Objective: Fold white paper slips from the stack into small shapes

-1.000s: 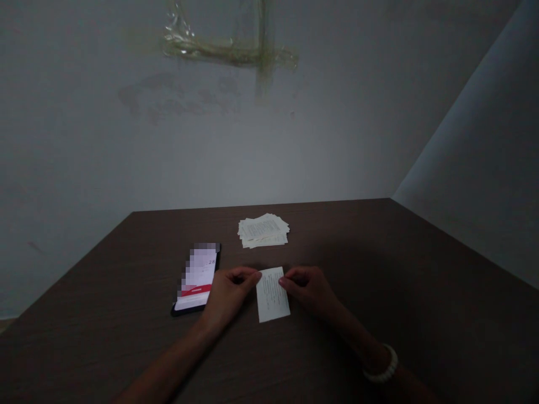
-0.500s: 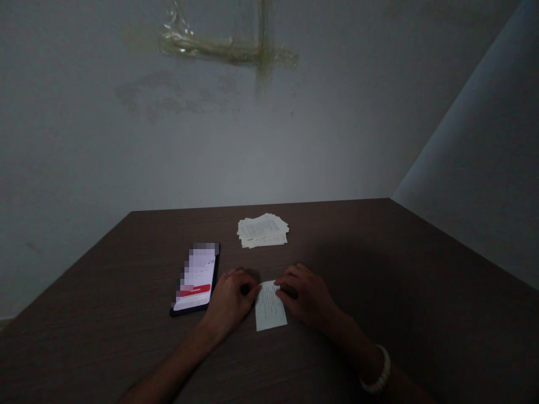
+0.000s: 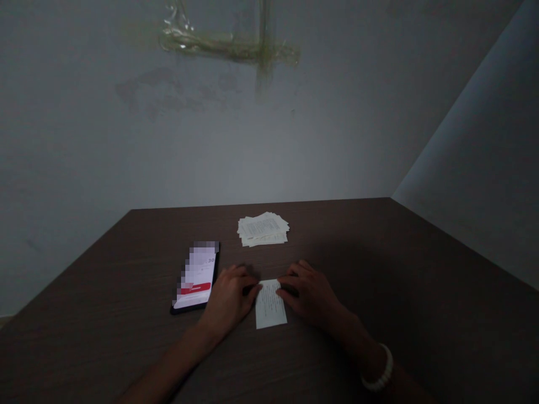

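A small printed slip of paper lies on the brown table between my hands, its lines of text too small to read. At its upper left corner, the thumb and fingertips of my left hand are closed in a pinch. My right hand holds the upper right corner the same way, with a pale beaded bracelet on its wrist. Beyond both hands sits a loose, uneven stack of similar printed slips.
A phone with a lit screen and a red bar lies just left of my left hand. The wood-grain table meets a grey wall at the back. Strips of yellowed tape cling to that wall.
The right thumb and fingers have shifted slightly on the slip's upper right corner. Digits on the phone screen went from 29 to 30. The slip and the stack look unmoved.
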Tool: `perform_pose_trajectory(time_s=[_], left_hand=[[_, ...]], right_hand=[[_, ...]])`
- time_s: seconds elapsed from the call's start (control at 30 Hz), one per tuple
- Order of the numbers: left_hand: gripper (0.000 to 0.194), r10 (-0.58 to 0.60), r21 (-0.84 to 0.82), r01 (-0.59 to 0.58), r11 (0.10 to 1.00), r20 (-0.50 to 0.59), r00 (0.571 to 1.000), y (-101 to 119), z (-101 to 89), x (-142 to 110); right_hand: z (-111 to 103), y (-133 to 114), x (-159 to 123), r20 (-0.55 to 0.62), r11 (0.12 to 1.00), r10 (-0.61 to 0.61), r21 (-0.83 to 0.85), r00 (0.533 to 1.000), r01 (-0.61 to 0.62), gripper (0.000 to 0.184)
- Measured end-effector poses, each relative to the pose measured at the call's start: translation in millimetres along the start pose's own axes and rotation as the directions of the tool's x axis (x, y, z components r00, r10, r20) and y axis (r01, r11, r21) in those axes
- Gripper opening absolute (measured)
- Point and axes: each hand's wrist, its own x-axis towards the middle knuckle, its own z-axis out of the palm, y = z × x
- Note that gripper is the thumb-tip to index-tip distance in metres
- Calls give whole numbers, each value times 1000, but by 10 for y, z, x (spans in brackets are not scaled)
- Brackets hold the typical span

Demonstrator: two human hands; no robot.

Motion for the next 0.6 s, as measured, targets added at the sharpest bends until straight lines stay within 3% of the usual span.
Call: perform_pose_trajectory(time_s=[0.27,0.6], left_hand=[[25,48,80,-63,995,171,984,-48,-194,40],[55,81,110,-114,987,269,960,-38,-296,38]], right_hand=[[-28,28,18,56,999,-1,-34,998,3,20],[-72,23,14,85,999,-20,-28,996,23,19]])
